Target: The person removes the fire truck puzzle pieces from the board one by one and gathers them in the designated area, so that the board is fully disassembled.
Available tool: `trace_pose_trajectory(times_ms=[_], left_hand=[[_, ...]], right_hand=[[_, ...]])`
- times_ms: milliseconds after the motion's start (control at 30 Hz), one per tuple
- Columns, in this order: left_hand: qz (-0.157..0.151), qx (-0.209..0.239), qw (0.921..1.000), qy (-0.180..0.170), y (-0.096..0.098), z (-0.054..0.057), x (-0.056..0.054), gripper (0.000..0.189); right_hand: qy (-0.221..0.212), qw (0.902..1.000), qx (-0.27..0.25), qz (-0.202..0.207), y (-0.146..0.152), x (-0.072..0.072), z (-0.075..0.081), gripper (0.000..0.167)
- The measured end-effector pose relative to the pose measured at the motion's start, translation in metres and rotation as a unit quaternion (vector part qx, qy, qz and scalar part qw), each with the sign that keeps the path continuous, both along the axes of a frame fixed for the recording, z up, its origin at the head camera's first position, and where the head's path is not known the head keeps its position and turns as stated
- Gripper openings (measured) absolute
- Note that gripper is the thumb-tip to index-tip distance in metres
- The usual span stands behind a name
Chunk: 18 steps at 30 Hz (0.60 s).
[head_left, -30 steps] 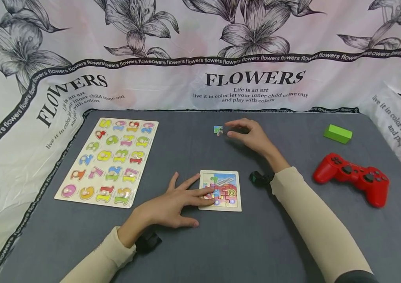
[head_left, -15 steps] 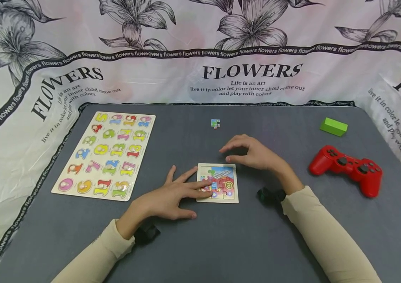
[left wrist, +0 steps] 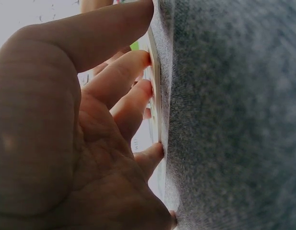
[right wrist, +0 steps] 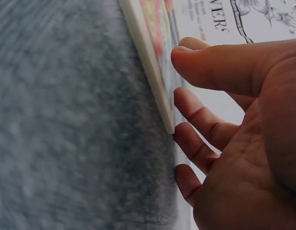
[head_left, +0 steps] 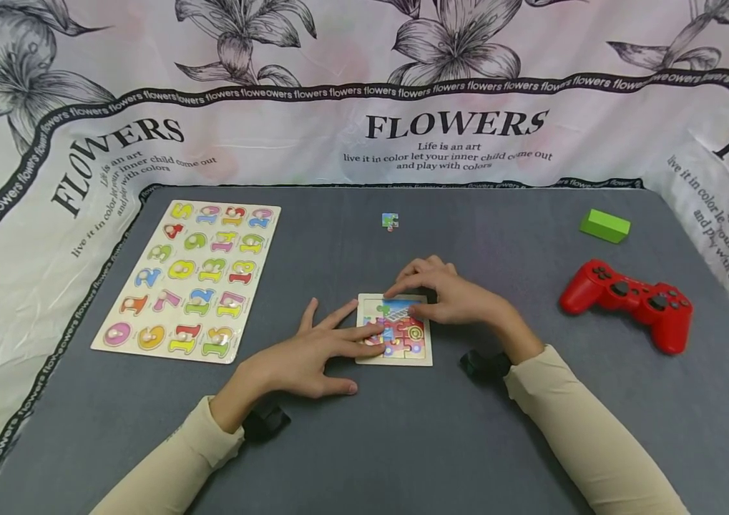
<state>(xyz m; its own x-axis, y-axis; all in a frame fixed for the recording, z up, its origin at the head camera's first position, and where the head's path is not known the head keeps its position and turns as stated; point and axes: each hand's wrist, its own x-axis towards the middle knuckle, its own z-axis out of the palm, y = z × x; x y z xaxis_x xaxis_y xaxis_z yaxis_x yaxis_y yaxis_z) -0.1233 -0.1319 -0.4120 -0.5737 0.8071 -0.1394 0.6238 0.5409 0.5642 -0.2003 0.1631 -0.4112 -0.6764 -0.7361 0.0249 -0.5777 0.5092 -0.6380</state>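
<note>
A small jigsaw puzzle [head_left: 414, 337] in a pale square frame shows a red vehicle with a ladder. My left hand [head_left: 312, 360] lies spread, two fingertips resting on the puzzle's left side and its thumb on the cloth in front. Over the upper right part of the puzzle is my right hand [head_left: 451, 292], fingers bent and thumb apart from the index finger. In the right wrist view its fingertips are right at the frame edge [right wrist: 152, 86], with nothing gripped between them. Beyond the hands, a loose jigsaw piece [head_left: 390, 220], green and blue, lies on the table.
To the left lies a large number puzzle board [head_left: 187, 286] with coloured digits. A red game controller [head_left: 628, 304] and a green block [head_left: 605, 226] are on the right. The grey cloth [head_left: 364, 450] meets a white flower-print sheet [head_left: 454, 172] at the back.
My right hand has come back from beside the loose piece to over the puzzle, leaving that piece behind. The left hand keeps its place. The head view has shifted slightly.
</note>
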Motion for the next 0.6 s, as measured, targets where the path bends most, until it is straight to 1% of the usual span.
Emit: trace_pose_trajectory(times_ms=[300, 600], left_hand=[[0.002, -0.001, 1.0, -0.005, 0.001, 0.001, 0.0, 0.067], [0.006, -0.003, 1.0, -0.006, 0.002, 0.0, 0.001, 0.067]], right_hand=[[0.004, 1.0, 0.005, -0.002, -0.005, 0.002, -0.003, 0.039], [-0.012, 0.9997, 0.014, -0.017, -0.011, 0.005, -0.006, 0.04]])
